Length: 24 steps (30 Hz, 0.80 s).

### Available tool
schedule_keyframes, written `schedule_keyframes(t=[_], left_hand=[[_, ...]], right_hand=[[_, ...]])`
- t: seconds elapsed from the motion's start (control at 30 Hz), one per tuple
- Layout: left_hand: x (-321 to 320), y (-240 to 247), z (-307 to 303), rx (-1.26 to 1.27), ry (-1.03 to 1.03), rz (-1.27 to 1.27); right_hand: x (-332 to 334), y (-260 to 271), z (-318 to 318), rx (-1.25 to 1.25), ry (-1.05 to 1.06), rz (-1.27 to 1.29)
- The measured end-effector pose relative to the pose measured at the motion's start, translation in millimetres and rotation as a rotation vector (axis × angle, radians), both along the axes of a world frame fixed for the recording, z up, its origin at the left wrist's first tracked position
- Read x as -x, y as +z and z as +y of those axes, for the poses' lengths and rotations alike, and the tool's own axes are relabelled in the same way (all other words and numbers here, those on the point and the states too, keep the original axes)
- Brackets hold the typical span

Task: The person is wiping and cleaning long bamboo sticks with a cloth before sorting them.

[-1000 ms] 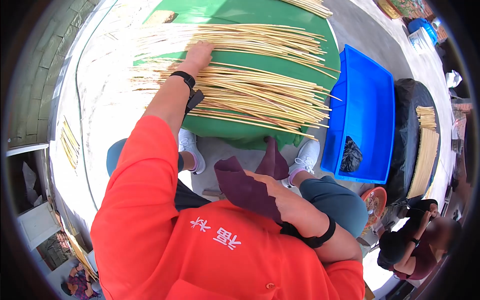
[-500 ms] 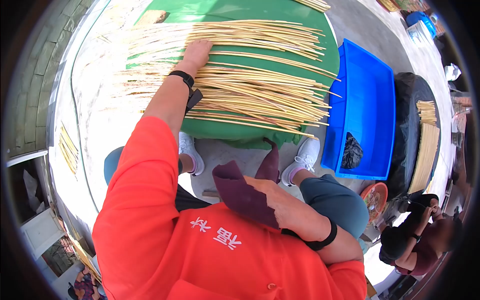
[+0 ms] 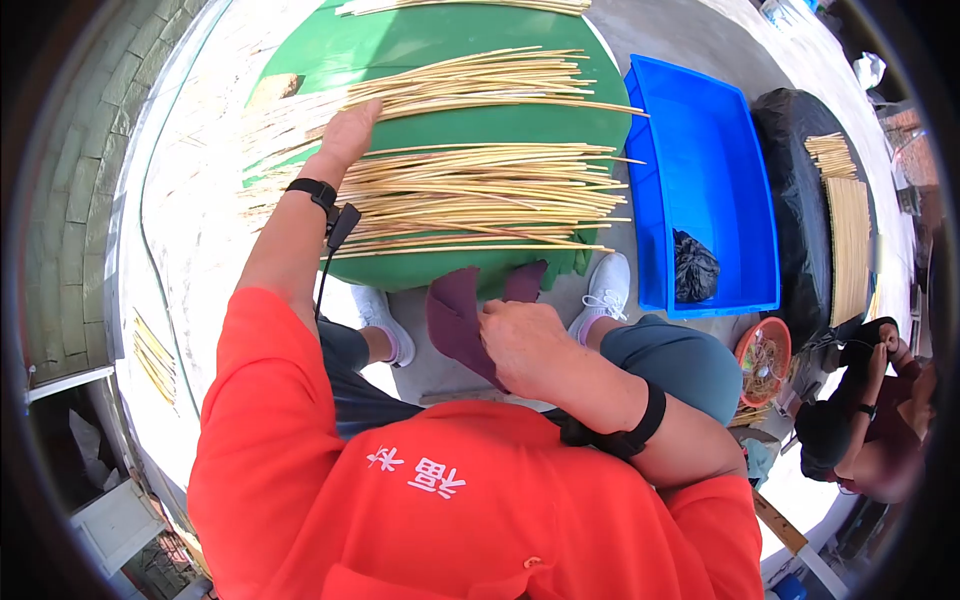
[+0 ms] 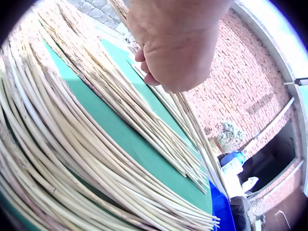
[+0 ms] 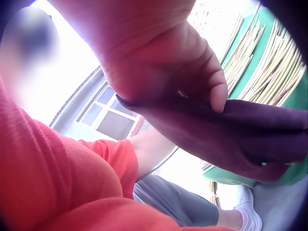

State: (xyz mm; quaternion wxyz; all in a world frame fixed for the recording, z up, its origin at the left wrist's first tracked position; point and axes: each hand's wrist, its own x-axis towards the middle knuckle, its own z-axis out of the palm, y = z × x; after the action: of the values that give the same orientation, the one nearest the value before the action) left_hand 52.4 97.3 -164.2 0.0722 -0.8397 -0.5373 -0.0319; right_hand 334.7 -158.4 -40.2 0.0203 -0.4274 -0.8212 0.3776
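Straw-coloured stalks lie in long rows across the green-covered table. My left hand [image 3: 350,135] is over the left part of the middle row of stalks [image 3: 470,82]. In the left wrist view its fingers are curled, and a few thin stalks [image 4: 204,139] run out from beneath it. The near row of stalks [image 3: 480,190] lies closer to my body. Down at my lap, my right hand [image 3: 525,345] grips a maroon cloth [image 3: 455,315], which hangs toward the table edge. The right wrist view shows its fingers bent over the upper edge of the cloth [image 5: 207,137].
Right of the green table cover [image 3: 420,45] stands a blue tub [image 3: 705,190] with a black plastic bag [image 3: 695,265] in it. A black-covered surface [image 3: 790,130] carries more stalks. A red bowl [image 3: 763,360] stands below, near another person [image 3: 870,420] at the right.
My left hand has moved left and nearer, and the loose stalks between the rows now lie against the middle row. The right hand has come forward with the cloth.
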Motion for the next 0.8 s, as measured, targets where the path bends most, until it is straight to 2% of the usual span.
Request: schedule_keyframes(t=[0.07,0.13,0.17,0.2,0.27,0.3,0.37,0.4,0.43,0.47,0.5,0.57,0.63,0.73,0.8], left_hand=[[-19.8,36.4,-14.9,0.044,0.058,-0.027],[-36.7,66.9,-32.3,0.072,0.083,-0.042],[-40.0,73.8,-37.6,0.052,0.009,-0.102],[-50.0,88.2,-48.4,0.042,0.005,-0.097],[-81.1,126.2,-80.7,0.162,0.026,-0.084],[-90.5,132.4,-95.2,0.188,-0.034,-0.193],[-118.7,150.1,-129.8,0.35,-0.094,-0.257],[-133.1,159.3,-150.0,0.476,-0.109,-0.307],[-139.0,142.6,-163.7,0.453,-0.235,-0.376],[-146.2,133.5,-178.0,0.427,-0.217,-0.358],[-148.6,130.0,-186.1,0.458,-0.243,-0.393],[-150.2,129.8,-197.0,0.499,-0.288,-0.421],[-144.4,142.3,-202.6,0.74,-0.18,-0.479],[-135.4,156.8,-216.1,0.699,-0.168,-0.438],[-125.8,167.2,-221.2,0.668,-0.154,-0.432]], right_hand=[[-1.5,-14.2,0.2,0.015,-0.017,-0.006],[0.9,-37.4,2.5,0.159,-0.403,0.492],[-2.2,-35.5,7.1,0.415,-0.519,0.729],[2.2,-29.1,3.6,0.487,-0.686,1.054],[1.6,-15.1,8.9,0.702,-0.977,1.269],[3.4,-18.8,14.2,0.689,-0.978,1.281],[7.5,-33.4,23.6,0.662,-1.075,1.605],[6.2,-31.4,24.5,0.646,-1.071,1.616],[4.1,-28.4,25.3,0.582,-1.061,1.533],[2.4,-26.5,25.1,0.52,-1.052,1.448],[2.8,-26.9,22.8,0.483,-1.193,1.402],[1.3,-28.0,16.9,0.474,-1.201,1.38],[-3.8,-20.9,9.1,0.464,-1.178,1.342],[-8.3,-10.8,5.2,0.377,-1.181,1.34],[-18.0,-7.3,9.8,0.362,-1.147,1.431]])
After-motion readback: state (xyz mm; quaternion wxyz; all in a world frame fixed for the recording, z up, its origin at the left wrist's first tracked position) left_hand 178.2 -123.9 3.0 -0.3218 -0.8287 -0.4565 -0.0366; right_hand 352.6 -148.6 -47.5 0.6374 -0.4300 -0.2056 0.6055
